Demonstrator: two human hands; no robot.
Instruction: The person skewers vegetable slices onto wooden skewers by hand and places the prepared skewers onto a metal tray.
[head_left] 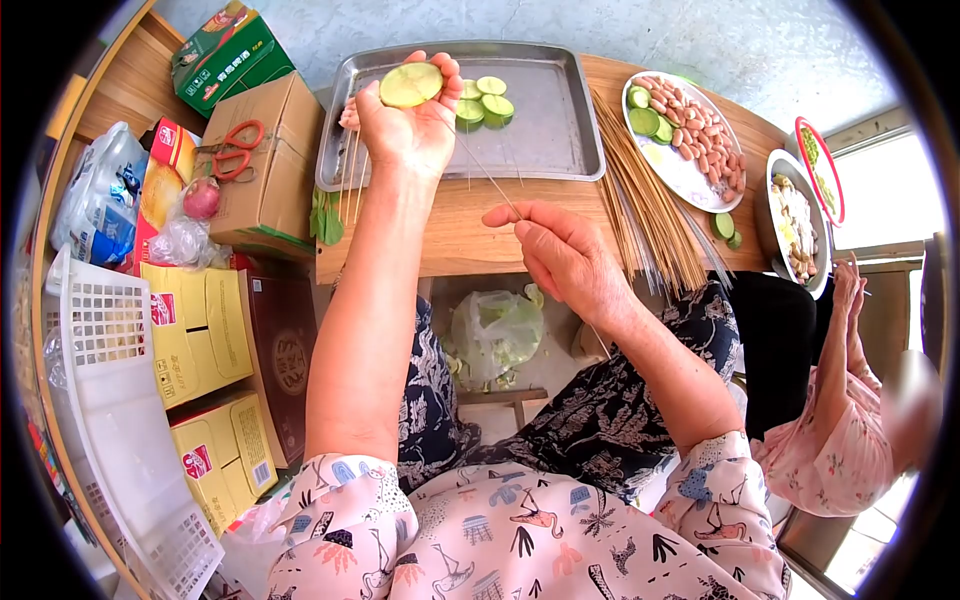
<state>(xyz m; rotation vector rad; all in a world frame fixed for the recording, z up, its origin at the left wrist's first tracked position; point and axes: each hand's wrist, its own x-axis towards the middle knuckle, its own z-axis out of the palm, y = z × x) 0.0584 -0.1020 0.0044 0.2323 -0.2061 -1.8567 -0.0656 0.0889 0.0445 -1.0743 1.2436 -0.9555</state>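
Note:
My left hand (pixel 410 130), palm up over the metal tray (pixel 550 90), holds a round pale-green zucchini slice (pixel 410 85) in its curled fingers. Between thumb and fingers, my right hand (pixel 570 250) grips a thin skewer (pixel 482 168). The skewer slants up toward the slice; whether its tip has entered the slice is hidden by my left hand. On the tray lie several more zucchini slices (pixel 490 105). Left of my wrist, a few skewers (pixel 352 165) rest on the tray rim, with pinkish food partly hidden at their far ends.
A bundle of bamboo skewers (pixel 650 190) lies right of the tray, beside an oval plate (pixel 665 170) of small sausages and green slices. Farther right stand a food bowl (pixel 770 215) and another person (pixel 835 440). Boxes (pixel 265 150) and red-handled scissors (pixel 235 152) are at left.

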